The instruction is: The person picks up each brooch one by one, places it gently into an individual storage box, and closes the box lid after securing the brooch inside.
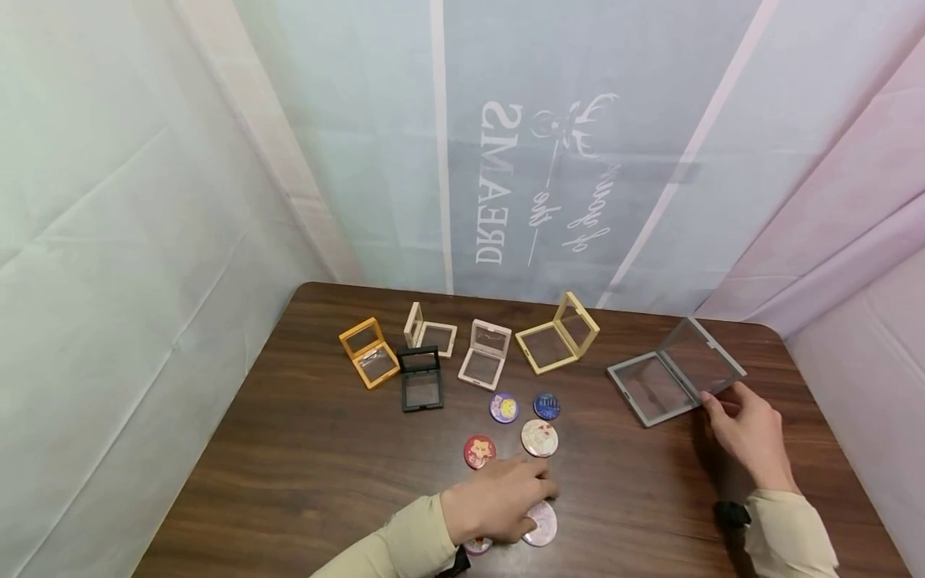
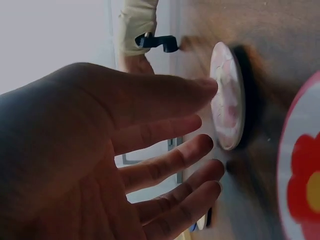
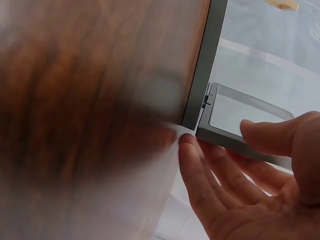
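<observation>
My left hand [image 1: 499,498] is over a pale pink round badge [image 1: 542,526] near the table's front. In the left wrist view its thumb tip meets the badge [image 2: 227,97], while the other fingers reach out loosely. Partly hidden under that hand lies a badge with a red flower [image 2: 300,185]. At the right, my right hand [image 1: 751,437] holds the raised lid of a large grey hinged display frame [image 1: 678,374] by its side edge. Thumb and fingers lie on opposite sides of that lid in the right wrist view. The frame stands unfolded, its clear film visible.
Smaller unfolded frames stand along the back: orange [image 1: 370,353], black [image 1: 421,380], cream [image 1: 451,327], pinkish white [image 1: 485,356] and yellow [image 1: 556,337]. Between them and my left hand lie a purple badge [image 1: 503,408], a blue badge [image 1: 547,406], a cream badge [image 1: 539,438] and a red star badge [image 1: 479,451].
</observation>
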`<action>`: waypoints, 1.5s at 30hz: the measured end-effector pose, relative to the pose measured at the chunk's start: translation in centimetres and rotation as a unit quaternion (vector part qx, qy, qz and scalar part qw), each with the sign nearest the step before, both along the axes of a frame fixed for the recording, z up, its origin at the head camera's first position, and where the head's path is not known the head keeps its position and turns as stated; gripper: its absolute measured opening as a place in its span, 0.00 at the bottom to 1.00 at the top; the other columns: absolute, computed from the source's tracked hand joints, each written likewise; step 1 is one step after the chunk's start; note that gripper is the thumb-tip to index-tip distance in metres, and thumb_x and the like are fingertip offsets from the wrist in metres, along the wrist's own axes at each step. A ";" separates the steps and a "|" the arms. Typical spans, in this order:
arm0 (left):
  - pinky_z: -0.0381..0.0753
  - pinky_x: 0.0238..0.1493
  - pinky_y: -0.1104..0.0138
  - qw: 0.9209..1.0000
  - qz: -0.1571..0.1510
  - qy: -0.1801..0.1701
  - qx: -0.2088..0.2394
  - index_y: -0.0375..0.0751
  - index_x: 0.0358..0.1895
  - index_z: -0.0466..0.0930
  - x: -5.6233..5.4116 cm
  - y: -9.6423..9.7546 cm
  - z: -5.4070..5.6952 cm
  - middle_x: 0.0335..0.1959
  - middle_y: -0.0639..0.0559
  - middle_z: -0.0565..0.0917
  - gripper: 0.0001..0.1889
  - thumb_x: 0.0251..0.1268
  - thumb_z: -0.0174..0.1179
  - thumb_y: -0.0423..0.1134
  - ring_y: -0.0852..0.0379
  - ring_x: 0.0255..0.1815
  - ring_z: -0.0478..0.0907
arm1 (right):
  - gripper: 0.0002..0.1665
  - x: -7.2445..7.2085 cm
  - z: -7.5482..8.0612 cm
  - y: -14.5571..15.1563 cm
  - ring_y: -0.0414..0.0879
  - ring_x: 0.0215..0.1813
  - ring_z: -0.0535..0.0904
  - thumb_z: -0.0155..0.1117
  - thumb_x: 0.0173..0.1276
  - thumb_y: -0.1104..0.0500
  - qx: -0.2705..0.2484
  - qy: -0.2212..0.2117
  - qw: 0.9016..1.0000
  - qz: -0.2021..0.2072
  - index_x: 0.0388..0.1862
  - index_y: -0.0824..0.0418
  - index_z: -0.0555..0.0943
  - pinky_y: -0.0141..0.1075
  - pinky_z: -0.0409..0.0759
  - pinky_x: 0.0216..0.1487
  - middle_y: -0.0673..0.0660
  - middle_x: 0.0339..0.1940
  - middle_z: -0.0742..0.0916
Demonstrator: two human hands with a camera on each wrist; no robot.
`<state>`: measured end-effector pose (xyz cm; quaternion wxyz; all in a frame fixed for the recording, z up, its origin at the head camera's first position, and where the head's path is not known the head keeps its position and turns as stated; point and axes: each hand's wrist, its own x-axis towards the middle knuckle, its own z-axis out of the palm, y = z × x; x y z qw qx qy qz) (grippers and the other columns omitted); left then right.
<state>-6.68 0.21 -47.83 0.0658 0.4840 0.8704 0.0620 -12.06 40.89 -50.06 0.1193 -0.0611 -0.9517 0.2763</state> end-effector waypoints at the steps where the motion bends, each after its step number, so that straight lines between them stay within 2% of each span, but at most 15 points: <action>1: 0.78 0.45 0.76 1.000 0.002 0.000 -0.004 0.60 0.52 0.87 0.1 0.1 -0.1 0.48 0.64 0.82 0.19 0.57 0.80 0.50 0.67 0.50 0.79 | 0.16 0.0 0.0 0.1 0.15 0.33 0.69 0.65 0.79 0.54 0.000 -0.004 1.000 0.001 0.52 0.68 0.83 0.17 0.68 0.31 0.75 0.44 0.91; 5: 0.77 0.45 0.76 1.000 0.011 -0.010 -0.012 0.63 0.52 0.88 0.3 0.4 -0.4 0.49 0.65 0.82 0.18 0.58 0.79 0.49 0.67 0.50 0.78 | 0.15 -0.2 0.0 0.5 0.19 0.29 0.73 0.63 0.81 0.56 -0.005 -0.013 1.000 0.014 0.50 0.69 0.83 0.19 0.70 0.29 0.71 0.38 0.92; 11: 0.77 0.46 0.76 0.999 0.016 -0.036 -0.015 0.61 0.51 0.88 0.5 0.7 -0.4 0.48 0.64 0.81 0.17 0.58 0.80 0.48 0.67 0.49 0.78 | 0.15 -0.4 -0.1 0.6 0.20 0.29 0.74 0.60 0.82 0.58 0.006 -0.023 0.999 0.032 0.50 0.71 0.83 0.23 0.72 0.29 0.68 0.37 0.92; 17: 0.77 0.45 0.77 0.999 0.014 -0.049 0.004 0.58 0.48 0.87 0.3 0.7 -0.8 0.44 0.64 0.82 0.16 0.58 0.80 0.45 0.66 0.46 0.80 | 0.13 -0.4 -0.2 0.6 0.40 0.33 0.81 0.59 0.82 0.59 0.020 -0.025 0.999 0.018 0.46 0.69 0.84 0.30 0.71 0.30 0.63 0.33 0.92; 20: 0.77 0.45 0.77 0.997 0.014 -0.071 0.023 0.55 0.47 0.86 -0.1 0.6 -1.2 0.43 0.64 0.84 0.13 0.61 0.77 0.41 0.68 0.43 0.81 | 0.11 -0.4 -0.4 0.6 0.48 0.34 0.84 0.59 0.82 0.60 0.024 -0.020 0.999 0.018 0.46 0.68 0.83 0.31 0.72 0.31 0.63 0.32 0.92; 24: 0.75 0.38 0.79 0.991 0.019 -0.121 0.047 0.52 0.44 0.85 -0.6 0.5 -1.3 0.39 0.64 0.85 0.08 0.67 0.71 0.35 0.71 0.36 0.78 | 0.11 -0.5 -0.6 0.5 0.52 0.35 0.85 0.59 0.82 0.61 0.023 -0.020 0.999 0.025 0.48 0.68 0.83 0.33 0.73 0.31 0.62 0.32 0.92; 30: 0.72 0.34 0.79 0.985 0.022 -0.162 0.059 0.51 0.41 0.84 -0.8 0.3 -1.0 0.33 0.65 0.82 0.06 0.72 0.67 0.32 0.71 0.31 0.73 | 0.11 -0.1 -0.7 -0.1 0.53 0.35 0.84 0.57 0.83 0.61 0.017 -0.032 0.999 0.032 0.49 0.69 0.82 0.41 0.75 0.32 0.63 0.33 0.91; 37: 0.70 0.36 0.84 0.969 -0.010 -0.233 0.081 0.47 0.43 0.84 -1.6 0.0 -0.8 0.33 0.64 0.80 0.06 0.72 0.66 0.30 0.74 0.33 0.71 | 0.11 0.8 -0.4 -0.4 0.58 0.37 0.85 0.58 0.83 0.61 0.018 -0.026 0.999 0.038 0.49 0.69 0.82 0.43 0.76 0.34 0.63 0.33 0.91; 41: 0.71 0.38 0.85 0.963 -0.023 -0.255 0.087 0.47 0.44 0.84 -2.0 0.0 -0.6 0.34 0.65 0.80 0.06 0.73 0.66 0.31 0.75 0.34 0.72 | 0.10 1.5 -0.4 -0.6 0.59 0.37 0.86 0.58 0.83 0.62 0.017 -0.026 0.999 0.040 0.49 0.68 0.82 0.46 0.77 0.35 0.62 0.33 0.91; 45: 0.73 0.38 0.83 0.956 -0.023 -0.275 0.096 0.47 0.46 0.84 -2.3 -0.2 -0.5 0.35 0.64 0.79 0.06 0.74 0.65 0.31 0.75 0.34 0.72 | 0.09 2.2 -0.4 -1.0 0.63 0.39 0.87 0.58 0.83 0.61 0.014 -0.023 0.999 0.043 0.49 0.67 0.82 0.53 0.81 0.38 0.62 0.33 0.91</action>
